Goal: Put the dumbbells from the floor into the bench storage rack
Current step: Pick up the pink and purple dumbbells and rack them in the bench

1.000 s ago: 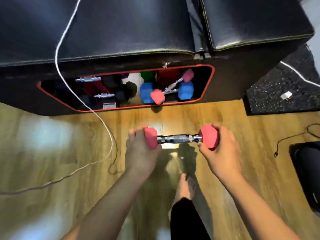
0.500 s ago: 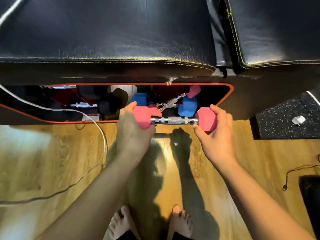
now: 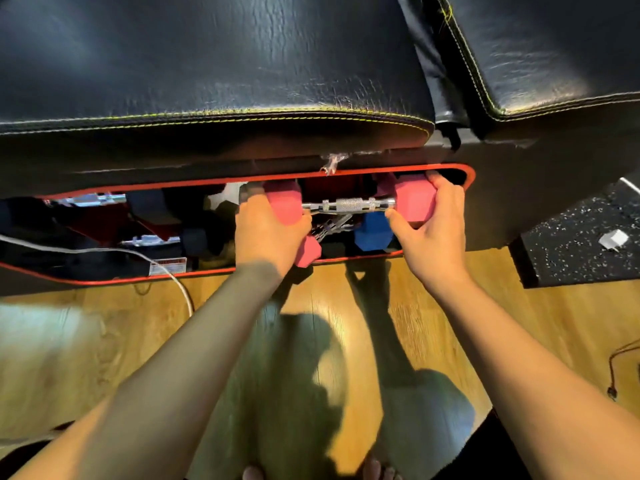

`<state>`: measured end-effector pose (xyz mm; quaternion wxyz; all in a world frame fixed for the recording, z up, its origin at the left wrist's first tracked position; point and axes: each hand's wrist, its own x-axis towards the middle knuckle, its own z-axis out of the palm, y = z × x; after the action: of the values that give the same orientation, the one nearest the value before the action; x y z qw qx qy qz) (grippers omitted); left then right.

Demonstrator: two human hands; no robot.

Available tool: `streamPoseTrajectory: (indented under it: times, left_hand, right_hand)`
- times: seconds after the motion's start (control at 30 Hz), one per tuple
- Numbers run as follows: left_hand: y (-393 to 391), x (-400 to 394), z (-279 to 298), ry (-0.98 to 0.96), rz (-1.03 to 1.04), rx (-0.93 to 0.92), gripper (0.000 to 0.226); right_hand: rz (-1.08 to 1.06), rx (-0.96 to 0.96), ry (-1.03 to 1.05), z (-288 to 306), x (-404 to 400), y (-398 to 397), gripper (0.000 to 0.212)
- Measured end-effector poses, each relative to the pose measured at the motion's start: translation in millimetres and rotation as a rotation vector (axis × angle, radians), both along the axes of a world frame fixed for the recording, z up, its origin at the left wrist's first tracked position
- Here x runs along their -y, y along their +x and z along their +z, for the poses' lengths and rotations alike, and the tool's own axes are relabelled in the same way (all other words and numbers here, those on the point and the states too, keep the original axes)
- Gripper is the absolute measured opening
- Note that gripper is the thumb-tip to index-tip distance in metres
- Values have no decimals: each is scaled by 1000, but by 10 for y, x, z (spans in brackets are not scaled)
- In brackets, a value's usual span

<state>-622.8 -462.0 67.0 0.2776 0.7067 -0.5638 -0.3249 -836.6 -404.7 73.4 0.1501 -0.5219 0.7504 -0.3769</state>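
Two hands carry one pink dumbbell (image 3: pixel 348 205) level at the mouth of the rack (image 3: pixel 469 174), near its right end. The left hand (image 3: pixel 268 233) is wrapped around the left head, the right hand (image 3: pixel 429 230) cups the right head, and the knurled steel bar between them is bare. Both heads sit just inside the red rim, above a blue dumbbell (image 3: pixel 372 233) and a second pink dumbbell (image 3: pixel 308 252) that lies at the lower rim under the left hand.

By its look the dumbbell is rigid, dense for its size, and its coated hex heads should give good purchase and not roll once set down. Holding the heads leaves fingers between load and rack, so pinching is likely; the knurled bar would be the safer hold for lowering. Metal bars crossed below may make it settle unevenly.
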Motion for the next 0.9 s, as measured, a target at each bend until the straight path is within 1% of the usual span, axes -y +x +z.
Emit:
streamPoseTrajectory:
  times: [0.1,0.13,0.23,0.33,0.47,0.53,0.6,0.67,0.7,0.73,0.83,0.9]
  left_hand:
    - [-5,17,-16,-45,-3,-55,34]
    - [-5,43,-19,-62,-2,-50,31]
    - [-17,134,14,-120,19,-46,38]
    - [-18,233,19,-103,25,-53,45]
    - [-36,296,-1,-97,35,-101,31]
    - [-48,314,20,-87,27,-111,31]
    - [-80,366,47,28,-27,-59,44]
    - [-146,356,115,242,-128,160,61]
    - [-184,360,134,281,-165,242,65]
    - [-217,381,133,283,-188,274,66]
    - [-224,431,27,304,-223,327,68]
    - [-217,451,-3,343,-219,326,71]
  right_hand:
    - [-13,-29,-8,-53,121,4,59]
    - [-17,-38,-6,-64,167,13,57]
    - [-35,-27,-11,-68,277,45,57]
    - [-36,-6,-40,-6,359,84,58]
    - [-61,-5,28,-78,503,59,53]
    - [-84,20,89,-105,561,34,53]
    - [-93,56,181,-111,617,8,47]
    - [-59,85,208,-104,649,-2,42]
    - [-40,85,183,-137,678,0,48]
    - [-21,63,157,-135,681,16,60]
    - [-18,-16,209,-166,702,67,93]
    - [4,-104,230,-223,731,46,109]
